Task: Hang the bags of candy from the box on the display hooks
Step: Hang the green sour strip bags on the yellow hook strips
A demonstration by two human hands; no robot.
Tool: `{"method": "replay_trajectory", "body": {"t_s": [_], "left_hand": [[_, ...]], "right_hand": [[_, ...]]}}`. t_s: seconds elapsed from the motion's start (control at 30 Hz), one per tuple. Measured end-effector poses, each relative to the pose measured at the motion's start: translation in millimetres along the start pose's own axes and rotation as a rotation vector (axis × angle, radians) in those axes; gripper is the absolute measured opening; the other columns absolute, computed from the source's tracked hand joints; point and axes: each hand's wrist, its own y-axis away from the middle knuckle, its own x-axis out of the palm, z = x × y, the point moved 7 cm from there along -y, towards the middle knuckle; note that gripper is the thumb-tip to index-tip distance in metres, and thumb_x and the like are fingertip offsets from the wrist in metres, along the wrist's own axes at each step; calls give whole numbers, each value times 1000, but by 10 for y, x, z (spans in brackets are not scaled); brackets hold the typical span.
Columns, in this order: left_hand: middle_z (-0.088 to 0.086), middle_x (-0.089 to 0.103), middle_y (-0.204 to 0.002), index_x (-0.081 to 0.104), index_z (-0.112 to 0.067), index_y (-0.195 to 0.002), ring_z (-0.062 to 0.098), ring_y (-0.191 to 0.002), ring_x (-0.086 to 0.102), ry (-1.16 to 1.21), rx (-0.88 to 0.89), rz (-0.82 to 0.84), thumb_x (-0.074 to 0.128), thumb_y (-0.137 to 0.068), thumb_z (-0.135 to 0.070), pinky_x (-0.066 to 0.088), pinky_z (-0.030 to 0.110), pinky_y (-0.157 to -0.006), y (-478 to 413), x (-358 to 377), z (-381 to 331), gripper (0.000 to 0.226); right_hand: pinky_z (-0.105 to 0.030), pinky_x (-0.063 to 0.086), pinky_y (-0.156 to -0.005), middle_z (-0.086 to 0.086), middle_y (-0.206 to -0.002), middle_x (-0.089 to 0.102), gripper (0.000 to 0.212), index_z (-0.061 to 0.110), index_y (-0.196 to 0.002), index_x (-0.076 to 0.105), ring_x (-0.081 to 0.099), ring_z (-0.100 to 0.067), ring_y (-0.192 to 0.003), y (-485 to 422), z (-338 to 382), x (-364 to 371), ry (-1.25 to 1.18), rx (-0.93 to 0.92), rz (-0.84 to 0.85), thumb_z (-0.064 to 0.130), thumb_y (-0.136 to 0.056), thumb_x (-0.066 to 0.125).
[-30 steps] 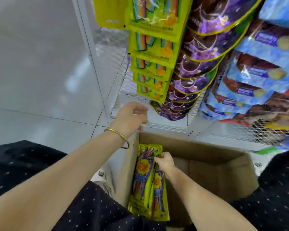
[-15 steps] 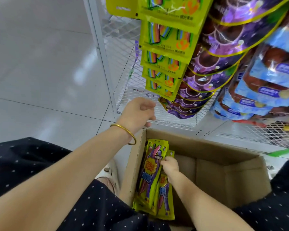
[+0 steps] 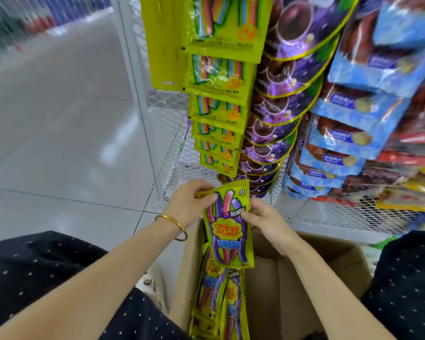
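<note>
Grey tiled floor (image 3: 59,143) is filling the left half. White wire display rack (image 3: 174,123) is standing on the right and carrying three hanging columns: yellow-green rainbow-strip bags (image 3: 219,111), purple bags (image 3: 287,82) beside them, blue bags (image 3: 341,133) further right. Dark dotted clothing (image 3: 35,278) is showing at both bottom corners.

Open cardboard box (image 3: 329,271) is sitting on the floor right at the foot of the rack. More candy bags (image 3: 231,303) are standing upright along its left wall.

One yellow-green candy bag (image 3: 227,231) is being held upright over the left side of the box, its top just under the lowest rainbow-strip bag. It is not hanging on any hook.

Left-hand grip (image 3: 187,207) is pinching the bag's top-left corner, thumb on the front. Right-hand grip (image 3: 265,222) is curling fingers onto the bag's right edge near the top. Gold bangle (image 3: 174,227) is sitting on the left wrist.
</note>
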Motion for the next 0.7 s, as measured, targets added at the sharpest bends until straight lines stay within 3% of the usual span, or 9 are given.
{"method": "replay_trajectory", "body": {"t_s": [0.1,0.17,0.27,0.37,0.4,0.47,0.57,0.63,0.7], "left_hand": [[2,54,-71,61,-11,-83,12,-66,48,78,100,-154,56,-90,-15,39,10,-56,116,-264,-274,10],[11,60,-75,58,-16,-77,19,-70,54,168,98,-198,57,-90,-16,50,26,-66,181,-443,-360,14],[32,62,-88,61,-17,-76,32,-76,59,202,125,-200,62,-87,-20,49,56,-82,279,-733,-523,12],[28,65,-91,62,-20,-76,44,-85,64,182,170,-240,64,-85,-25,51,59,-81,313,-1049,-753,10],[24,68,-89,63,-21,-79,43,-85,64,193,188,-244,63,-86,-24,52,56,-80,304,-1161,-836,8],[10,70,-85,62,-21,-86,29,-80,67,230,211,-193,58,-90,-21,57,43,-76,229,-1347,-980,6],[3,66,-99,60,-13,-102,14,-91,63,379,261,-181,50,-92,-32,57,31,-76,85,-1644,-1190,24],[0,61,-107,55,-14,-109,11,-101,59,408,322,-331,49,-92,-37,53,27,-80,-52,-1878,-1279,29],[-3,58,-106,51,-14,-116,9,-99,56,268,377,-463,53,-92,-33,50,23,-82,-189,-1972,-1354,31]], "right_hand": [[-22,52,-72,-4,-97,65,8,13,-96,57,62,-12,-88,72,417,39,-11,-135,-46,9,-94,51],[-36,51,-80,-18,-103,62,9,14,-99,53,61,-25,-96,140,680,92,16,-233,-113,13,-91,57],[-49,52,-77,-18,-101,57,35,38,-86,40,61,-31,-92,296,1164,219,10,-431,-247,24,-78,71],[-36,50,-74,1,-95,55,43,43,-89,36,56,-13,-82,342,1653,375,81,-630,-337,22,-77,72],[-26,45,-75,15,-94,53,41,44,-92,40,52,-3,-82,327,1823,432,143,-678,-366,20,-79,71],[-13,36,-80,26,-96,51,37,43,-95,50,48,7,-93,277,2118,511,209,-756,-412,13,-81,67],[0,28,-86,19,-102,53,35,29,-103,61,43,16,-101,249,2396,566,253,-821,-451,0,-83,60],[2,27,-86,12,-102,53,36,22,-108,63,41,19,-100,259,2503,584,324,-867,-473,-4,-84,56],[2,27,-85,8,-102,52,36,19,-112,63,41,19,-97,231,2544,596,395,-883,-485,-4,-86,54]]}}
